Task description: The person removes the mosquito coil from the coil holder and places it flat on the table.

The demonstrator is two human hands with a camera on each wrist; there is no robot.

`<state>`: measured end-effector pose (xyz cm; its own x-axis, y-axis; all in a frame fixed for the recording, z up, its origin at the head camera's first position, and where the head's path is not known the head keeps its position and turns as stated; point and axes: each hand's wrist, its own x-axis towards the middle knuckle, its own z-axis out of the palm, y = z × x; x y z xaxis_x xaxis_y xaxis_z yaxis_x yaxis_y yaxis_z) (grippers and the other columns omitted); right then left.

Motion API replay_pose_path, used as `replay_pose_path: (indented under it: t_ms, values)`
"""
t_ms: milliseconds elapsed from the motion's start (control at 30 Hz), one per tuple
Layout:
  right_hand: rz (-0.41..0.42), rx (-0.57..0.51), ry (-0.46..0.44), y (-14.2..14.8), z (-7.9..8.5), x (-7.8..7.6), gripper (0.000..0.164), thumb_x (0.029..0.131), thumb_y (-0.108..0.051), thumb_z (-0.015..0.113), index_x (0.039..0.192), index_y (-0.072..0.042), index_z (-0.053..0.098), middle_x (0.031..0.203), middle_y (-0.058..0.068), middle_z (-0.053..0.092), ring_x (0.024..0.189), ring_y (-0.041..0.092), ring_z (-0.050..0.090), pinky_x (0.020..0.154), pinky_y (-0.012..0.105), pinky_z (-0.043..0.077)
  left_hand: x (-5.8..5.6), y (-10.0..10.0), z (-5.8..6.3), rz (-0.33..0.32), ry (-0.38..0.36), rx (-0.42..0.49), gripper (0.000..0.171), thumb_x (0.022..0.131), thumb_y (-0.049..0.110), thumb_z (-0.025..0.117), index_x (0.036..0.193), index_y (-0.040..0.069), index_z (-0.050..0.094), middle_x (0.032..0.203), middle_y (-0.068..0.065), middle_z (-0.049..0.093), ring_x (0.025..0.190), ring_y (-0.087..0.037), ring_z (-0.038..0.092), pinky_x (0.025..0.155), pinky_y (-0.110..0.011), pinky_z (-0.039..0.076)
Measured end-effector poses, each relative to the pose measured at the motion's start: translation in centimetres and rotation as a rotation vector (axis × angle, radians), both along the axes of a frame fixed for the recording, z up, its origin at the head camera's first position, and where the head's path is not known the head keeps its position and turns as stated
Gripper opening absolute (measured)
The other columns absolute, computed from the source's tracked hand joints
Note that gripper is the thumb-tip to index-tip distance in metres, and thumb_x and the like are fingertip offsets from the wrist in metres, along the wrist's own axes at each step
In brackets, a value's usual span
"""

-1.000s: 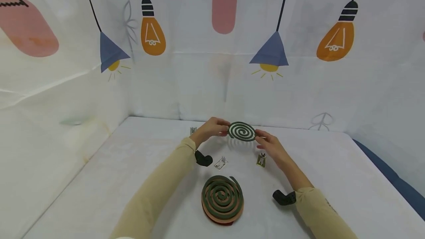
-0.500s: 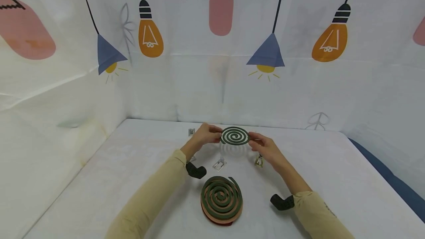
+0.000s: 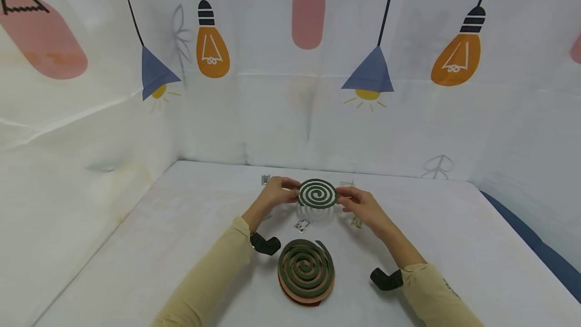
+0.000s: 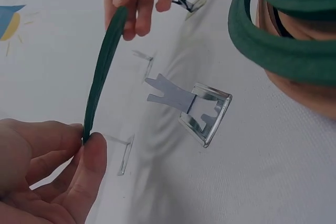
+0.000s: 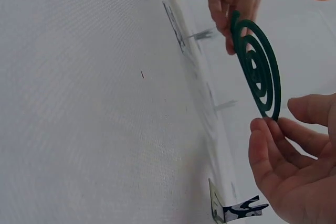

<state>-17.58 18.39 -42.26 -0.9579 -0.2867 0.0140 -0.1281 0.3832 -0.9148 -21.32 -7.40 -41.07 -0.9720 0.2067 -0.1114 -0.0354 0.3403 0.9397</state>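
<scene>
Both hands hold one green mosquito coil (image 3: 317,194) by opposite edges, raised over the far part of the white table. My left hand (image 3: 278,193) pinches its left edge between thumb and fingers, plainly seen in the left wrist view. At the opposite edge are the curled fingers of my right hand (image 3: 363,208); in the right wrist view the fingertips (image 5: 261,125) meet the rim. Below the coil, a small metal coil stand (image 4: 207,114) lies with its forked tab bent up. Nearer the body is a stack of coils (image 3: 306,271), green uppermost, with orange-brown and dark red ones beneath.
More small stands lie around the hands: one (image 3: 265,179) at back left, one (image 3: 347,183) behind the right hand, and a yellowish one (image 3: 356,222) below it. A white sheet wall (image 3: 281,115) with printed lamps rises behind the table (image 3: 136,266). Black wrist devices (image 3: 387,279) project from both sleeves.
Both hands have carried the coil a little to the left and closer to the body, still gripping its two edges. The stack and the stands have stayed put.
</scene>
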Motion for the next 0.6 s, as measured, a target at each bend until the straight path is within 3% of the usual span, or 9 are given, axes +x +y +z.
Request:
replay_pose_path:
  t_ms: [367,600]
  values:
    - [-0.009,0.023,-0.029,-0.2,-0.2,0.3,0.040,0.097,-0.025,0.053,0.131,-0.003,0.052,0.118,0.018,0.063,0.110,0.033,0.059,0.089,0.039,0.052,0.3,-0.5,0.2,-0.030,-0.003,0.001,0.030,0.089,0.006,0.063,0.119,0.002,0.063,0.117,-0.016,0.063,0.086,-0.016,0.069,0.076,-0.025,0.056]
    - [-0.001,-0.014,-0.029,-0.4,0.3,0.3,0.034,0.097,-0.024,0.054,0.124,-0.003,0.056,0.114,0.015,0.064,0.098,0.019,0.064,0.089,0.041,0.052,0.8,-1.1,0.4,-0.051,-0.029,0.015,0.031,0.090,0.008,0.063,0.121,0.005,0.061,0.120,-0.014,0.061,0.090,-0.016,0.067,0.079,-0.027,0.056]
